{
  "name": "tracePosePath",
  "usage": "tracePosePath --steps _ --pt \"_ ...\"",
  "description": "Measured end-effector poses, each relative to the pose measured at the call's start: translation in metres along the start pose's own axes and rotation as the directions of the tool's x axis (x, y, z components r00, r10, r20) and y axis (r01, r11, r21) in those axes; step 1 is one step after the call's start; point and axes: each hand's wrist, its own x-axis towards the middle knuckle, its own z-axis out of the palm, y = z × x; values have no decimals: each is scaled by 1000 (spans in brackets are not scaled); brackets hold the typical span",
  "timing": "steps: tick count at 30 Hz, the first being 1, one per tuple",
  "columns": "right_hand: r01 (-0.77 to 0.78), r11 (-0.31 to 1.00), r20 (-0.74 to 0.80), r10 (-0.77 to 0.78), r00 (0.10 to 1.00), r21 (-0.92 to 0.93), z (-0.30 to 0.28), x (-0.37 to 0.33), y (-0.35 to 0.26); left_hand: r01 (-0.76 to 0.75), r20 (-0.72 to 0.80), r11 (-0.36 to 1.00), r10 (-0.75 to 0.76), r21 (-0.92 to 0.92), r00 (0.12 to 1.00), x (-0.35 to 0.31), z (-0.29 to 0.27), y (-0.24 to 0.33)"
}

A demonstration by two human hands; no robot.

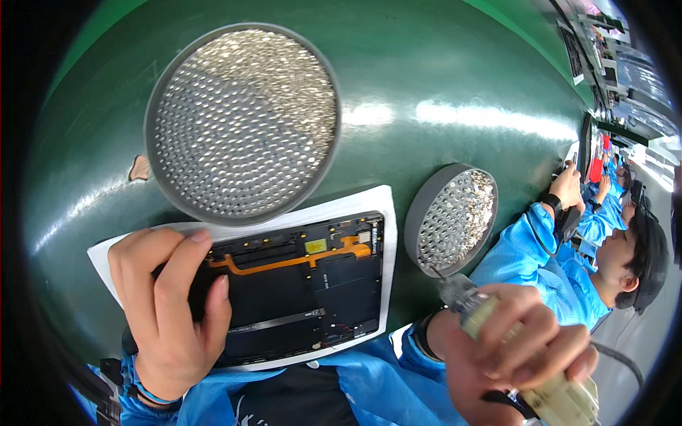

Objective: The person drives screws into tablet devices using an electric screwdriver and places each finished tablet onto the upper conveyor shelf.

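Observation:
An opened tablet lies on a white pad right in front of me, its dark inside facing up. An orange flex cable runs across its upper part, beside a small yellow-green patch. At the tablet's left side rests my left hand, fingers bent and apart, thumb over the dark inside. My right hand is wrapped round a pale electric screwdriver with a clear nose. The screwdriver's thin tip reaches the near rim of a small round grey tray holding many tiny silvery screws.
A larger round grey tray of small silvery screws stands beyond the tablet on the green table. A small brown scrap lies left of it. At right, a co-worker in blue sits close; more people work beyond.

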Motion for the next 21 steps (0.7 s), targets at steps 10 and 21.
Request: tracePosePath --steps 10,21 --pt "-230 947 126 206 970 225 59 13 20 8 -31 986 -14 -165 999 -6 6 -4" --pt "-381 920 -50 387 921 96 53 7 30 14 -24 982 -19 -188 1000 -4 13 -12"
